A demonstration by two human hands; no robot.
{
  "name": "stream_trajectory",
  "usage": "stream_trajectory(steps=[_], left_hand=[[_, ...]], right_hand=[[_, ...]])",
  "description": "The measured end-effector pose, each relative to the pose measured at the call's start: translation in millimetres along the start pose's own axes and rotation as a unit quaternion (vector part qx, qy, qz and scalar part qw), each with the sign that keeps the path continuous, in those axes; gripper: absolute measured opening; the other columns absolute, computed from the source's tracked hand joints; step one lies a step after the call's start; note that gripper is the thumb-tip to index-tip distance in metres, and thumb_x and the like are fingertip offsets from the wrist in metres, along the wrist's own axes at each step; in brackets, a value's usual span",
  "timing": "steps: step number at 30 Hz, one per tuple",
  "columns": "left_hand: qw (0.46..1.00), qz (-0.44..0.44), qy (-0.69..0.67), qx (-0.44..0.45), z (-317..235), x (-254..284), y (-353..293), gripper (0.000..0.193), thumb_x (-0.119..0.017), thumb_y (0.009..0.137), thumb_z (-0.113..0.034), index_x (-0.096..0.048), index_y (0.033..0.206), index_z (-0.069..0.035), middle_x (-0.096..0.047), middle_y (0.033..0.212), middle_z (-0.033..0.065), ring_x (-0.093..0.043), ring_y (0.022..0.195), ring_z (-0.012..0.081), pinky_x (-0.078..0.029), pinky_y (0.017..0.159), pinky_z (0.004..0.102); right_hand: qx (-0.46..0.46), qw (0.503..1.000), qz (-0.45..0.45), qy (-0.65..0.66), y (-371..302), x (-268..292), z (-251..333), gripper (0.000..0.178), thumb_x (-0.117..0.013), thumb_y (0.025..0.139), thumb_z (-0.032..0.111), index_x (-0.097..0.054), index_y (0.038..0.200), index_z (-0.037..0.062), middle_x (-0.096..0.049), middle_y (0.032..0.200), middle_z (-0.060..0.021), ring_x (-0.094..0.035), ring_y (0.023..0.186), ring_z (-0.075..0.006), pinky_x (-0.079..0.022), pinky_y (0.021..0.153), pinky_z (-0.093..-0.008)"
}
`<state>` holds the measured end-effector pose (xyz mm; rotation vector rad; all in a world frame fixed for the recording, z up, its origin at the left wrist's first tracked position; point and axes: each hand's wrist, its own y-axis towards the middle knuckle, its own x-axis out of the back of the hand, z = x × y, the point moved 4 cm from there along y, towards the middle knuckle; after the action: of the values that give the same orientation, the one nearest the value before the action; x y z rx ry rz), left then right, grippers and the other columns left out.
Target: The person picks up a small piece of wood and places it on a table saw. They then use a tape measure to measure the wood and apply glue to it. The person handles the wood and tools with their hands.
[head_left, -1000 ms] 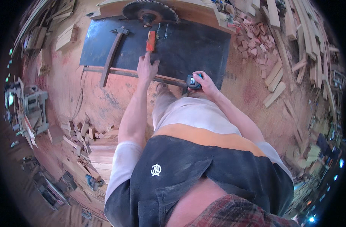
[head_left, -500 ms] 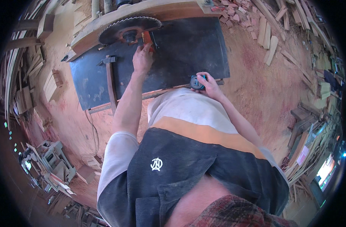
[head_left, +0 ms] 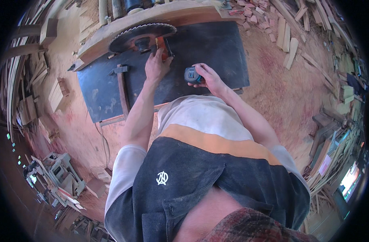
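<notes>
My left hand (head_left: 157, 67) reaches over the dark tabletop (head_left: 214, 44), its fingers closed at the near end of a small orange, block-like piece (head_left: 162, 45). That piece lies right beside the toothed circular saw blade (head_left: 130, 37) and its central hub; its exact kind is hard to make out. In my right hand (head_left: 208, 77) is a rounded dark tape measure (head_left: 191, 75) with blue-green parts, held above the table's near side. To the left of my left forearm, a hammer (head_left: 123, 86) lies with its handle pointing toward me.
A thick wooden beam (head_left: 93, 50) runs along the table's far side behind the blade. Red offcuts (head_left: 253, 14) are heaped at the far right, near pale boards (head_left: 287, 42). Cut blocks (head_left: 57, 94) sit on the sawdust-covered floor at left, and a cable (head_left: 105, 145) hangs below the table.
My right hand has lifted the tape measure from the table's near right edge and brought it leftward and farther in. My left hand has shifted slightly nearer, still at the orange piece.
</notes>
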<state>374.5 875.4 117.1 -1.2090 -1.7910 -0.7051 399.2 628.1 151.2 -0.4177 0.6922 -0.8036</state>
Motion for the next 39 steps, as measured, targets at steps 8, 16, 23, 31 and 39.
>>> stream_trajectory(steps=[8,16,23,31,39], left_hand=[[0.997,-0.006,0.013,0.071,-4.8,-7.4,0.0,0.053,-0.081,0.085,-0.031,-0.059,0.131,-0.015,-0.068,0.101,0.0221,-0.070,0.094,0.0435,-0.057,0.080,0.0535],[0.995,0.026,-0.006,0.091,-14.3,8.7,-4.7,0.062,-0.081,0.087,-0.033,-0.057,0.141,-0.016,-0.066,0.111,0.0244,-0.069,0.103,0.0440,-0.057,0.089,0.0513],[0.960,0.133,-0.239,-0.065,-66.7,51.1,-31.0,0.073,-0.080,0.090,-0.044,-0.054,0.146,-0.005,-0.064,0.134,0.0265,-0.055,0.136,0.0420,-0.043,0.115,0.0470],[0.954,0.238,-0.172,0.066,-43.1,60.5,-11.5,0.071,-0.078,0.086,-0.049,-0.061,0.138,-0.004,-0.070,0.124,0.0266,-0.069,0.116,0.0434,-0.055,0.099,0.0475],[0.983,0.148,0.061,0.086,54.5,95.6,13.8,0.046,-0.069,0.091,-0.047,-0.071,0.126,-0.017,-0.073,0.117,0.0236,-0.069,0.113,0.0447,-0.055,0.096,0.0520]], right_hand=[[-0.033,0.998,-0.002,-0.049,10.6,-3.2,-5.7,0.051,-0.058,0.106,0.055,-0.056,0.131,0.0101,-0.071,0.111,-0.0074,-0.072,0.090,-0.0173,-0.057,0.076,-0.0314],[-0.030,0.999,0.000,-0.029,21.1,-2.4,0.8,0.050,-0.054,0.109,0.054,-0.057,0.131,0.0098,-0.069,0.112,-0.0062,-0.070,0.090,-0.0172,-0.058,0.080,-0.0336],[0.021,0.999,0.000,0.038,40.9,-27.6,12.2,0.047,-0.049,0.112,0.047,-0.050,0.135,0.0059,-0.066,0.114,-0.0064,-0.068,0.089,-0.0157,-0.060,0.077,-0.0337],[0.018,0.985,0.030,-0.168,77.0,-34.9,33.7,0.033,-0.070,0.103,0.033,-0.066,0.120,0.0040,-0.072,0.097,-0.0031,-0.070,0.085,-0.0121,-0.057,0.072,-0.0291],[0.042,0.993,-0.110,-0.017,144.7,9.0,42.8,0.021,-0.068,0.105,0.023,-0.065,0.115,0.0048,-0.071,0.101,-0.0048,-0.071,0.082,-0.0142,-0.058,0.069,-0.0287]])
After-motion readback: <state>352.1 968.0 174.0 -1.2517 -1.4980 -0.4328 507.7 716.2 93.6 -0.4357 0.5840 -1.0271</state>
